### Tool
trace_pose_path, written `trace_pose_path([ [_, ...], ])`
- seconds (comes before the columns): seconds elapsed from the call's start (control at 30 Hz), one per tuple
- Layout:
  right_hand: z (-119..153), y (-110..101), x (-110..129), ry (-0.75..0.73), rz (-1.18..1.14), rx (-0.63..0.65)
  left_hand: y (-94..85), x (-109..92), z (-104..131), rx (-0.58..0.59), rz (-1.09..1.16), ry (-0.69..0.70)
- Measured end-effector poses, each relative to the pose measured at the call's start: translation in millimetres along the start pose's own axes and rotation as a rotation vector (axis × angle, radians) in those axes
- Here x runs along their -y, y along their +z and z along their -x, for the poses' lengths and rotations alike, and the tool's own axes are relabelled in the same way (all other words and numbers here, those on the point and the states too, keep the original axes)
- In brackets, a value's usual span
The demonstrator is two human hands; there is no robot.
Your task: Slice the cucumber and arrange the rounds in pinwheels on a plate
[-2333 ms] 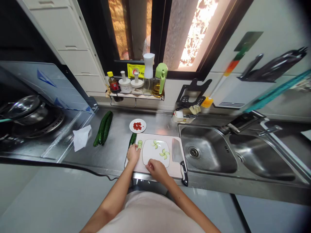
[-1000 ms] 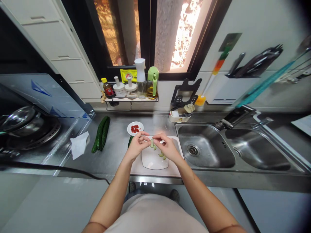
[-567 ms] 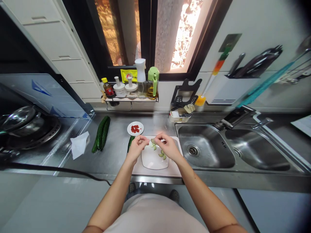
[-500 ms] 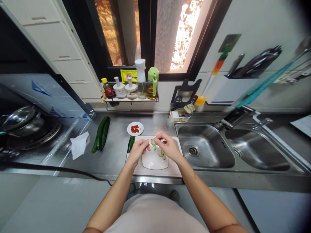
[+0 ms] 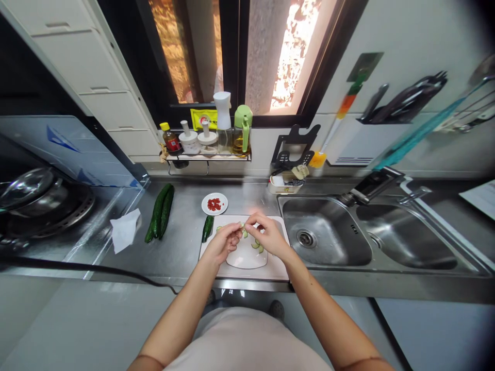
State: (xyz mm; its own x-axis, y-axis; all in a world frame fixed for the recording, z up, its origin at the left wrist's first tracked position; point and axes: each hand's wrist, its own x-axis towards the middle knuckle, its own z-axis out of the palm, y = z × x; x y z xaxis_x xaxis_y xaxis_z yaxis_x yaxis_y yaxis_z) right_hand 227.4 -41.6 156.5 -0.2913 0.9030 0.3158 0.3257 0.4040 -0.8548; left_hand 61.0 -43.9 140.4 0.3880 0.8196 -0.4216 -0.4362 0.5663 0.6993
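Note:
My left hand (image 5: 225, 243) and my right hand (image 5: 266, 234) nearly meet above a white plate (image 5: 246, 260) on a pale cutting board (image 5: 276, 269). The fingertips of both are pinched at a small pale-green piece, apparently a cucumber slice; my fingers partly hide it. Green-edged cucumber slices (image 5: 257, 246) lie on the right part of the plate, and more show just behind my fingers. A short cucumber piece (image 5: 208, 228) rests by the board's upper left edge. Beyond it stands a small white dish (image 5: 214, 204) of chopped red pieces.
Two whole cucumbers (image 5: 160, 212) and a white paper (image 5: 126, 231) lie to the left. A double sink (image 5: 325, 232) is on the right. Bottles stand on a rack (image 5: 209, 157) behind, and a covered pot (image 5: 34, 193) sits on the stove at far left.
My left hand has moved slightly right and up, so its fingertips now meet those of my right hand at the slice. Before, the two hands were apart.

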Motion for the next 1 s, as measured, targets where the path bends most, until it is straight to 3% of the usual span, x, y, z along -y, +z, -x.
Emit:
trace_pose_path([
  [0.53,1,-2,15,-0.017,0.051,-0.019,9.2,-19,8,-0.126,-0.391,0.278],
  [1.0,-2,0,15,0.061,-0.028,-0.017,11.9,-18,7,-0.102,-0.406,0.488],
])
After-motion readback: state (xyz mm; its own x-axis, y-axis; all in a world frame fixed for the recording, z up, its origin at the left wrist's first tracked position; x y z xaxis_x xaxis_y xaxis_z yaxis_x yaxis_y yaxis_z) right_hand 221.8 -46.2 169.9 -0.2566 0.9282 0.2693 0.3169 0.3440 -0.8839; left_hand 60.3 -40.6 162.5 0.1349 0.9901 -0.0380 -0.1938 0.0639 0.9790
